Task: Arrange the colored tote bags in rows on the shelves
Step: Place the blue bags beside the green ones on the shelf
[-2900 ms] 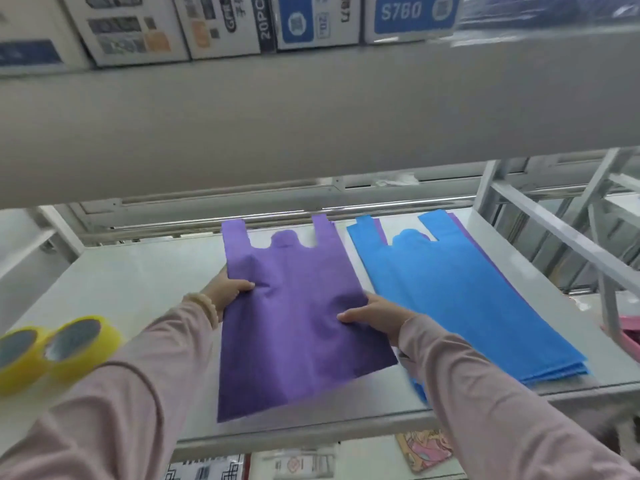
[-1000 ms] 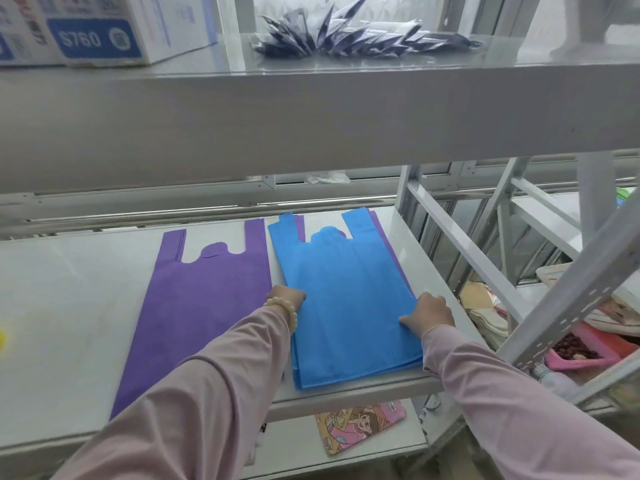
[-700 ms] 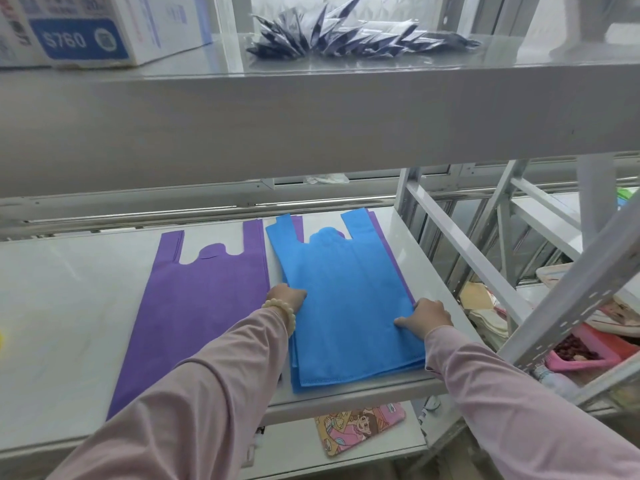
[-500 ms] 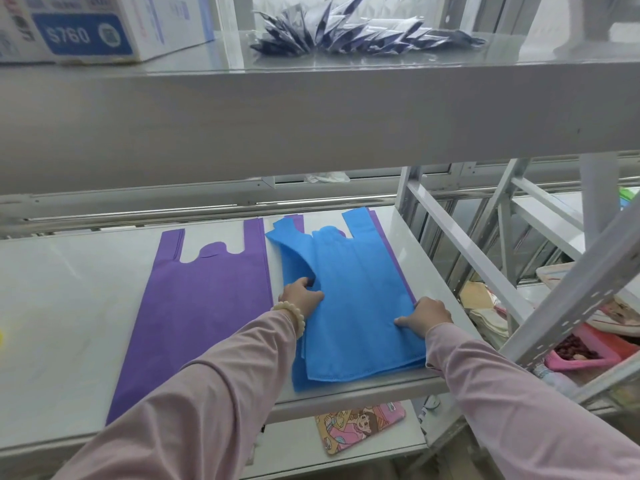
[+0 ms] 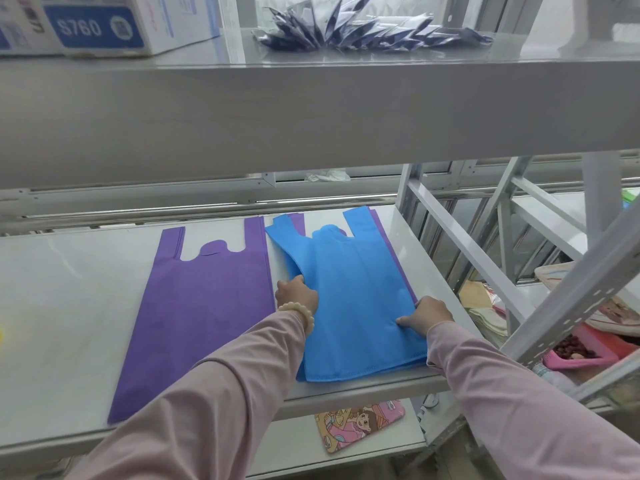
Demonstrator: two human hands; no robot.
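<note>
A smooth grey metal shelf [image 5: 69,341] holds a flat purple fabric tote bag [image 5: 201,313], handles pointing to the back. Just beside it lies a blue bag stack [image 5: 353,306], lengthwise likewise. The left hand [image 5: 298,295] pinches its lifted edge; the right hand [image 5: 427,315] grips the opposite edge.

left hand [image 5: 298,295] on stack's [image 5: 353,306] left edge | right hand [image 5: 427,315] on its right edge | lone bag [image 5: 204,313] left of both, on shelf [image 5: 69,306]

You see one purple bag [image 5: 204,306] lying alone, one stack of blue bags [image 5: 349,306] whose number you cannot tell, one box [image 5: 104,26], one cartoon pouch [image 5: 360,426], and two hands.
</note>
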